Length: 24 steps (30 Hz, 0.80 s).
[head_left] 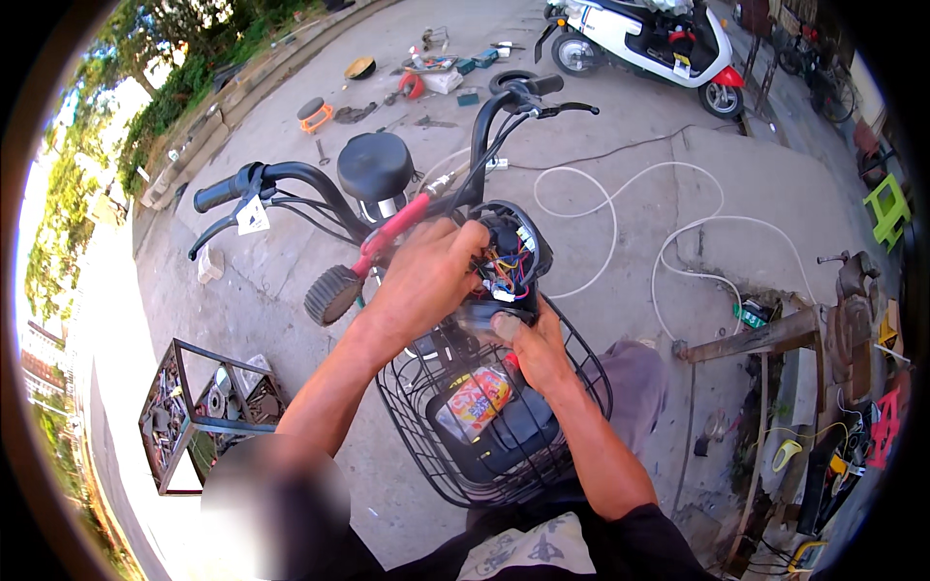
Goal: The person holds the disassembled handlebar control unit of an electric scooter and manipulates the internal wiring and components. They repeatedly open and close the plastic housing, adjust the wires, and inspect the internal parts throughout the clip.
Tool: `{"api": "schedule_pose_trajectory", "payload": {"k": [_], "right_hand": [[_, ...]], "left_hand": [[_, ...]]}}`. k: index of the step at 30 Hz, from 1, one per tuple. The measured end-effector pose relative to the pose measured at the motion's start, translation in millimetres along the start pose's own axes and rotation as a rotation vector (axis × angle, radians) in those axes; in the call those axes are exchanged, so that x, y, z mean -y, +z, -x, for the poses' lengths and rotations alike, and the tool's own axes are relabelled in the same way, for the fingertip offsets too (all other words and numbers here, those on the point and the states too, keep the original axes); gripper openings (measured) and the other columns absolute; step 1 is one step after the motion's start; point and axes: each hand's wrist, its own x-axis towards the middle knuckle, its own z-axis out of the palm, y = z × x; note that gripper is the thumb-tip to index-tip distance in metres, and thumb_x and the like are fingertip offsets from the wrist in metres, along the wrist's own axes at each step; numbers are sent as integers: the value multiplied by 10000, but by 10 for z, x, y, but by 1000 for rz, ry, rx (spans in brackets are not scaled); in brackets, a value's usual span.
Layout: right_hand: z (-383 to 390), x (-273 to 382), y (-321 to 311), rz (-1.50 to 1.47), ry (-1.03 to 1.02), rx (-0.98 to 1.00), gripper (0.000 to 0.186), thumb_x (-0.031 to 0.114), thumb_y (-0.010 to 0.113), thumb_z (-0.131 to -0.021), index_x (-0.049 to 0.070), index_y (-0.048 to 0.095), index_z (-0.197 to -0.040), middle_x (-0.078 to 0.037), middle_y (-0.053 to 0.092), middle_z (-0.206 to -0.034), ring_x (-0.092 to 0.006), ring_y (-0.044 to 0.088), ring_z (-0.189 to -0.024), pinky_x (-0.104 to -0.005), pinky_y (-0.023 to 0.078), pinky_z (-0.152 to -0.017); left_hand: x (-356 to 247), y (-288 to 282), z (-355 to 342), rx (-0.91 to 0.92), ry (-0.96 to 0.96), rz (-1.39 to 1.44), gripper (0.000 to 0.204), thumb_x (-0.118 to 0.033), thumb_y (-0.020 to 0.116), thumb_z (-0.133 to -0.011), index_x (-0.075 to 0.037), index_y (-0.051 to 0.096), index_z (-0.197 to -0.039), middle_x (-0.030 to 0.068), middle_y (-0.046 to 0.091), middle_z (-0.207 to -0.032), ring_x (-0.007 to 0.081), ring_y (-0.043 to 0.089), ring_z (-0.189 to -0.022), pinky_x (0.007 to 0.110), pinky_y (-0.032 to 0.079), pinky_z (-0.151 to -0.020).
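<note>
My left hand [438,276] is curled at the left side of an open black handlebar housing [529,254], its fingertips among coloured wires [505,266]; what they hold is hidden. Below it, my right hand [536,344] grips the housing's lower edge. The handlebars [319,182] carry a black grip, levers, a white tag and a round black part [375,167]. A red-pink inflator [397,218] with a ribbed black gauge lies beside my left hand. The wire basket [589,387] below holds a black bag or case [513,436] and a colourful packet [474,402].
A white scooter [620,39] stands at back right. Tools [465,66] and a pale hose [678,221] lie on the ground. A metal rack of parts [170,407] is lower left. A workbench with a vise [852,300] and a green stool [886,213] line the right side.
</note>
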Motion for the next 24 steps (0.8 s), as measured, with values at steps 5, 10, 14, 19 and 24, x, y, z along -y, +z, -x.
{"api": "schedule_pose_trajectory", "payload": {"k": [5, 10, 14, 19, 24], "right_hand": [[-4, 6, 6, -15, -3, -7, 725, 226, 867, -872, -58, 542, -1454, -144, 707, -1281, -210, 728, -1122, -368, 625, -963], [-12, -28, -26, -32, 22, 0, 701, 197, 845, -886, -49, 541, -1467, -153, 709, -1306, -235, 745, -1131, -385, 644, -951], [-2, -65, -29, -6, -1, 36, 667, 165, 810, -912, -28, 536, -1488, -162, 711, -1343, -292, 764, -1181, -441, 665, -975], [41, -49, 33, -33, -10, 38, 688, 168, 833, -893, -44, 531, -1473, -161, 703, -1321, -262, 753, -1152, -405, 649, -970], [31, -104, -40, -19, 8, -6, 773, 190, 889, -856, -64, 504, -1476, -143, 685, -1296, -207, 723, -1118, -347, 621, -950]], "left_hand": [[186, 35, 56, 63, 94, 99, 293, -32, 846, -842, -43, 642, -1052, 100, 713, -1187, 366, 660, -1143, 468, 531, -979], [208, -77, 105, 131, 154, 242, 226, -75, 829, -904, -16, 694, -1075, 119, 699, -1351, 343, 647, -1251, 445, 526, -1056], [115, -198, 33, 206, 113, 272, 237, -159, 843, -934, -15, 738, -1090, 118, 703, -1350, 330, 652, -1260, 438, 528, -1057], [72, -160, 32, 179, 53, 174, 264, -224, 877, -910, -36, 755, -1050, 82, 734, -1243, 299, 688, -1174, 424, 550, -983], [-71, -134, -78, 185, 3, 12, 256, -233, 898, -863, -94, 764, -1031, 34, 721, -1141, 294, 691, -1093, 432, 559, -904]]}}
